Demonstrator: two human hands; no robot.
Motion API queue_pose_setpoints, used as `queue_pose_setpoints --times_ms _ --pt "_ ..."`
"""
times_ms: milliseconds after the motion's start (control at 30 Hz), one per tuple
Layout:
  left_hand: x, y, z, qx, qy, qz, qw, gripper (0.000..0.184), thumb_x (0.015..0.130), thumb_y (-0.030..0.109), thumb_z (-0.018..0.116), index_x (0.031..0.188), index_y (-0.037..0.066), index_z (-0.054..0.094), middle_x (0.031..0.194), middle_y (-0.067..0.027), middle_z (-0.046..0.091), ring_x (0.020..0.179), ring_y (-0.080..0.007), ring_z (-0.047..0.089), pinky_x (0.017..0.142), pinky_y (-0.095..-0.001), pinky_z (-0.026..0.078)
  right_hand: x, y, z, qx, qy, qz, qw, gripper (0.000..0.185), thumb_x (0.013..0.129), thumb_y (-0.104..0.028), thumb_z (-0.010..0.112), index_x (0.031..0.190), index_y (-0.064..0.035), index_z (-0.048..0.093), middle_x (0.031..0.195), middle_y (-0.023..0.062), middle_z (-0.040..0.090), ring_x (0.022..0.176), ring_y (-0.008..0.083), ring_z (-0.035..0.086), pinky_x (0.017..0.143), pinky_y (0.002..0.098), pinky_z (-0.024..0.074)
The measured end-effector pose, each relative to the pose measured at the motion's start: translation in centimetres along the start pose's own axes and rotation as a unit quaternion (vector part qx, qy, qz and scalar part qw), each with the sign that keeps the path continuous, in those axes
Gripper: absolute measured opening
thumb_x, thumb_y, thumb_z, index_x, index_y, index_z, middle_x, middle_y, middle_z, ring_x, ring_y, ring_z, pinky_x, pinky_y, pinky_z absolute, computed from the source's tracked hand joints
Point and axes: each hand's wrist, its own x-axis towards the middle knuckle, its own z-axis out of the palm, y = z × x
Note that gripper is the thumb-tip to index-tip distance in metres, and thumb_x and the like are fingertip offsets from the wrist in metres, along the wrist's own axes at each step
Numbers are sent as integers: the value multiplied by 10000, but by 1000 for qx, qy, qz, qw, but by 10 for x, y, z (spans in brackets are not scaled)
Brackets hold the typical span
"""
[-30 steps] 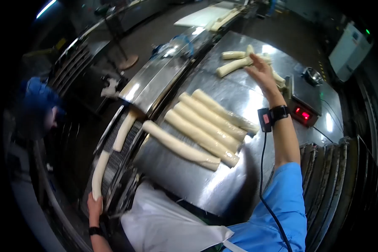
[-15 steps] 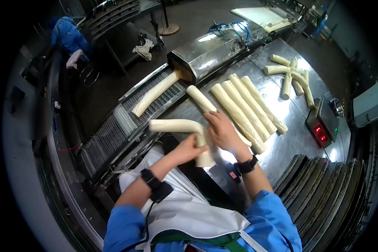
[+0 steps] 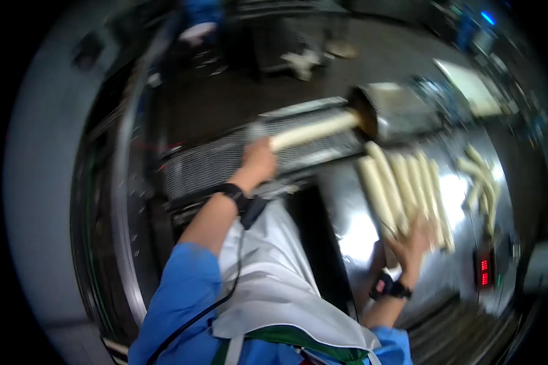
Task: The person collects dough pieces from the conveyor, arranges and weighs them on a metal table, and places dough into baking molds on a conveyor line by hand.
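Observation:
My left hand [image 3: 260,163] is closed round the near end of a long pale dough roll [image 3: 313,130] on the mesh conveyor belt [image 3: 207,164]. The far end of that roll lies in the mouth of a metal machine housing [image 3: 402,112]. Over on the steel table [image 3: 350,201], several dough rolls [image 3: 408,182] lie side by side. Spread across their near ends, my right hand [image 3: 415,236] rests with its fingers apart. Motion blurs both hands somewhat.
A small heap of thinner dough pieces [image 3: 482,185] lies at the table's right. Near it stands a device with a red digital display [image 3: 484,271]. Blurred metal trays [image 3: 469,331] fill the lower right. A person in blue [image 3: 201,15] is at the top left.
The bent dough roll held in front of me now lies with the row on the table. My left hand has moved to the belt's roll, my right onto the row. The view has turned left.

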Motion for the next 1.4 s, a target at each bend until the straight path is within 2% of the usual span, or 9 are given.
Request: queue_pose_setpoints --times_ms 33,267,400,533,767,1067,1200,1267,1400 --pt "-5 -14 4 12 46 9 999 216 810 74 554 1015 49 618 998 -170 647 937 -348 632 827 -425 512 7 16 9 -51 -6 19 999 1142 518 -393 827 1477 -257 223 1449 217 254 1343 427 229 1071 600 209" --pt "12 -4 42 -3 41 43 998 284 731 96 661 1011 60 628 962 -127 666 942 -307 637 828 -417 483 27 61 58 -150 87 -87 981 1136 466 -640 693 1477 -357 259 1549 160 180 1360 463 243 1070 618 172" --pt "1 17 35 5 18 112 994 362 698 103 710 1044 47 621 985 -149 654 956 -305 633 853 -420 489 14 26 49 -193 3 -66 979 1204 443 -606 765 1484 -365 209 1566 132 121 1350 466 260 1066 628 213" --pt "-19 -10 15 -165 -53 85 981 341 746 101 676 1072 32 609 986 -173 646 937 -330 629 809 -414 506 -22 -1 37 -121 19 -74 990 877 514 -412 741 1327 -231 466 1498 137 283 1340 479 256 1098 599 181" --pt "-64 -81 -17 9 52 122 991 461 754 251 715 1172 91 603 1121 -142 602 1051 -319 576 885 -418 457 -81 -18 45 -41 220 -139 965 407 636 -312 747 895 -11 659 1306 185 480 1291 415 349 1063 589 237" --pt "-52 -81 -42 -7 -67 30 997 405 758 295 639 1077 47 622 1002 -173 667 918 -317 641 778 -429 488 -51 -46 57 -97 165 -136 972 593 636 -350 720 1165 -109 608 1297 245 450 1140 407 464 920 481 389" --pt "-64 -108 -44 -534 -136 -190 813 402 835 317 595 992 -53 608 736 -85 634 702 -210 640 603 -312 518 -38 -52 53 -111 97 -97 984 638 582 -387 728 1152 -134 593 1030 195 488 1007 389 484 842 498 410" --pt "-75 -122 -67 -820 -163 -265 481 400 843 313 601 998 -56 597 733 -99 626 596 -180 621 507 -262 520 -33 -50 52 -117 39 -66 990 634 561 -368 738 1125 -113 599 1020 205 486 1012 408 492 819 498 439" --pt "-75 -156 -132 -882 50 -194 426 345 855 278 649 1058 5 587 865 -125 642 667 -163 637 565 -260 542 -29 -53 45 -104 -29 -44 993 613 557 -354 750 1091 -85 614 996 232 507 961 427 527 817 459 473"
